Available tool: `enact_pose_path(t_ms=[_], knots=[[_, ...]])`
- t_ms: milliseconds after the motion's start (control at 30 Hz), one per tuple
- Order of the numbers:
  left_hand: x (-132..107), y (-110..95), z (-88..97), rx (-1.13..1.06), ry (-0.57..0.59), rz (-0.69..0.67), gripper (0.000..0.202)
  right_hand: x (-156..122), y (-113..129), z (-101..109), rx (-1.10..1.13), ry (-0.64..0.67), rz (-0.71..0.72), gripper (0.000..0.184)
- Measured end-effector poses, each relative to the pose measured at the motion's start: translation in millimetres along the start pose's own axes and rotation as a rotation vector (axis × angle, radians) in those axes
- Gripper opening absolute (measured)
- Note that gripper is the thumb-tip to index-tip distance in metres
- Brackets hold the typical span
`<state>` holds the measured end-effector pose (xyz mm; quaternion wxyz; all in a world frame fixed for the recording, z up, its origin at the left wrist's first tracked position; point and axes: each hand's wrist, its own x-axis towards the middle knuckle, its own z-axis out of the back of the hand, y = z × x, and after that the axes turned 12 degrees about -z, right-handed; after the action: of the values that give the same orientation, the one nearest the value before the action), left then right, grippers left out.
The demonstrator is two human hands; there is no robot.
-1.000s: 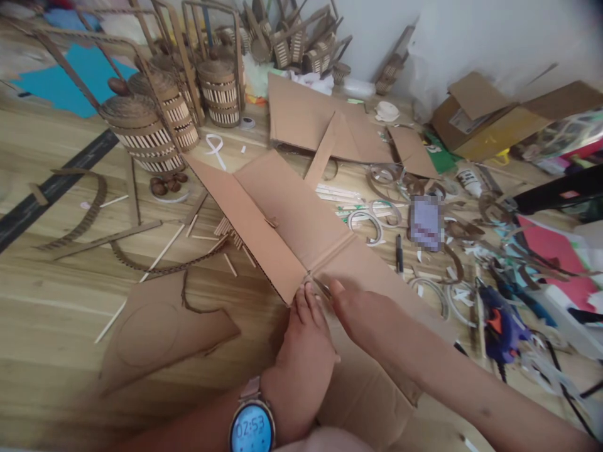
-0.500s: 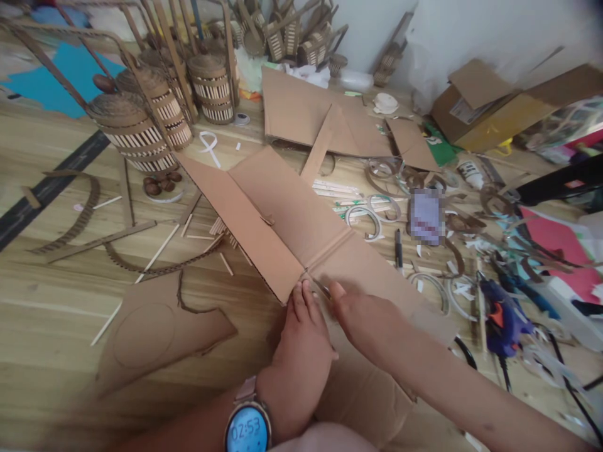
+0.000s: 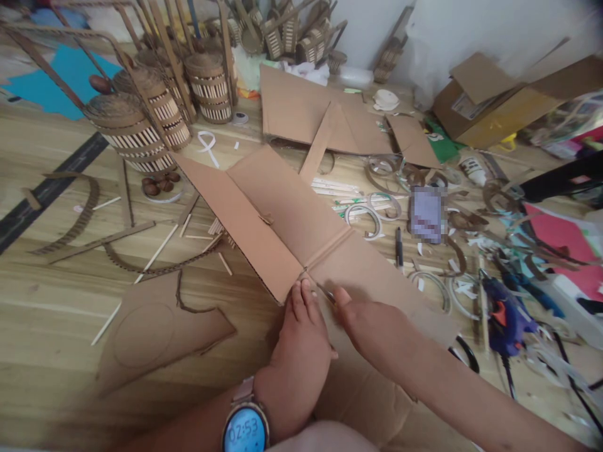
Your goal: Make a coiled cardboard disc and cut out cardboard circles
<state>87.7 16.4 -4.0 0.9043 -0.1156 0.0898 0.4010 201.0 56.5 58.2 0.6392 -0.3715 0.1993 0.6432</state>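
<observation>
Pale wood-grain surface (image 3: pixel 56 301) spreads out before a whitish wall (image 3: pixel 452 37), with small lidded baskets (image 3: pixel 141 141) standing at the upper left and an open cardboard box (image 3: pixel 485 113) at the upper right. Nearer the middle, a large folded cardboard sheet (image 3: pixel 287 188) reaches toward the person, one long flap (image 3: pixel 245 232) standing up at an angle along its left side. On the near end of that sheet, beside the flap's lower corner, the left hand (image 3: pixel 301 351) lies flat with its fingers stretched out and close together; a watch (image 3: pixel 245 430) is on that wrist. Just to its right, the right hand (image 3: pixel 360 317) is closed around a thin cutter (image 3: pixel 326 292), its tip pointing to the crease near the left fingertips. Most of the handle is hidden in the grip. Left of the hands lies a loose cardboard piece (image 3: pixel 146 333) marked with a circle. To the right are a pen (image 3: pixel 399 248), a phone (image 3: pixel 426 216) and a blue glue gun (image 3: pixel 511 320)
</observation>
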Motion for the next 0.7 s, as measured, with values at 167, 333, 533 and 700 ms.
enact_pose_path(t_ms=[167, 333, 533, 700], knots=[[-0.4, 1.3, 2.7, -0.048, 0.026, 0.024, 0.097, -3.7, -6.1, -11.1, -0.003, 0.016, -0.009, 0.048], [-0.6, 1.9, 4.7, -0.071, 0.047, 0.023, 0.096, -7.4, -9.7, -17.7, -0.003, 0.019, -0.024, 0.047], [0.8, 4.1, 12.5, -0.125, 0.103, 0.037, 0.097, -11.2, -14.5, -25.8, -0.011, 0.029, -0.028, 0.044], [0.3, 4.6, 15.5, -0.134, 0.134, 0.039, 0.095, -13.3, -17.7, -32.9, -0.035, -0.009, -0.035, 0.046]])
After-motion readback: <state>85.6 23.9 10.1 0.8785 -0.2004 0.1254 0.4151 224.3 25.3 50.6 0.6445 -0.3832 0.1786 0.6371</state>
